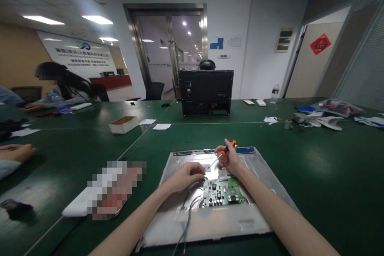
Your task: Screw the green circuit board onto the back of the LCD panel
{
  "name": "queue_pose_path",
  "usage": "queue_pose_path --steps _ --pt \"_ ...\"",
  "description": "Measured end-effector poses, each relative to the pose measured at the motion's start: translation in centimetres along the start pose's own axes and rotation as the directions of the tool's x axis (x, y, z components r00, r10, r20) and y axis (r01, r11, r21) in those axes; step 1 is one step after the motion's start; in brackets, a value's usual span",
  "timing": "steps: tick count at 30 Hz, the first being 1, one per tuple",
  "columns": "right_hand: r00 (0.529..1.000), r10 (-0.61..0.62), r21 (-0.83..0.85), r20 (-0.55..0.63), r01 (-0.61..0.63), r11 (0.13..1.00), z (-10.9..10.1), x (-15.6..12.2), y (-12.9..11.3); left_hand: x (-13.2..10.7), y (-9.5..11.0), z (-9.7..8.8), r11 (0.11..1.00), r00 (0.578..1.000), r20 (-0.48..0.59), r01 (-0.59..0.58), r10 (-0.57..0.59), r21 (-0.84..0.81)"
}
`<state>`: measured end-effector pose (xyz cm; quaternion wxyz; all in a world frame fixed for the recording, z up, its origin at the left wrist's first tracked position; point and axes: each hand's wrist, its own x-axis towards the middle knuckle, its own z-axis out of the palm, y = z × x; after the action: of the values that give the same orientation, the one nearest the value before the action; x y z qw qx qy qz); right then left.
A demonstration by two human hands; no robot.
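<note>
A silver monitor panel lies back-up on the green table in front of me. A green circuit board sits near its middle, with grey cables running off toward me. My right hand grips a small screwdriver with an orange handle, its tip angled down and left toward the board's upper left corner. My left hand rests on the panel beside that corner, fingers curled and pinched near the screwdriver tip; what they hold is too small to make out.
A black monitor housing stands upright at the far middle. A white box and paper slips lie left of it. Tools, bags and a bottle sit at the far right. Another person sits far left; someone's hand rests at the left edge.
</note>
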<state>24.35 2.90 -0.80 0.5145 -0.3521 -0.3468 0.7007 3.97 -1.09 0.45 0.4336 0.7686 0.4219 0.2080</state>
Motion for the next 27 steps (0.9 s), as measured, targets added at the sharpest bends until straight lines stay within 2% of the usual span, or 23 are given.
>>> queue_pose_path --steps 3,7,10,14,19,23,27 --pt "1.0 0.006 -0.012 -0.005 -0.006 1.0 0.0 -0.1 0.0 0.0 0.2 0.0 0.998 1.0 -0.02 -0.017 0.018 0.053" --pt "1.0 0.005 -0.029 -0.012 -0.005 1.0 0.0 -0.1 0.0 0.2 0.1 0.2 1.0 1.0 -0.017 0.012 -0.012 0.007" --pt "1.0 -0.001 -0.038 -0.02 0.0 0.999 0.0 -0.1 0.1 0.2 0.1 0.6 0.999 0.997 -0.061 0.037 -0.037 0.001" --pt "1.0 -0.009 -0.047 -0.026 0.007 0.999 -0.2 -0.3 0.0 0.0 0.1 0.9 0.999 0.995 -0.103 0.001 0.003 0.037" --pt "0.999 -0.031 -0.052 -0.034 0.029 0.998 -0.6 -1.5 -0.3 -0.3 0.0 0.8 1.0 0.993 -0.115 -0.026 0.026 0.003" --pt "0.998 -0.054 -0.058 -0.044 0.052 0.997 -0.7 -2.9 -0.6 -0.5 0.2 0.5 0.998 0.997 -0.078 -0.018 0.013 -0.068" --pt "0.996 -0.07 -0.063 -0.05 0.066 0.996 -0.3 -3.3 -0.8 -0.7 0.4 0.5 0.998 0.995 -0.098 -0.037 0.031 -0.053"
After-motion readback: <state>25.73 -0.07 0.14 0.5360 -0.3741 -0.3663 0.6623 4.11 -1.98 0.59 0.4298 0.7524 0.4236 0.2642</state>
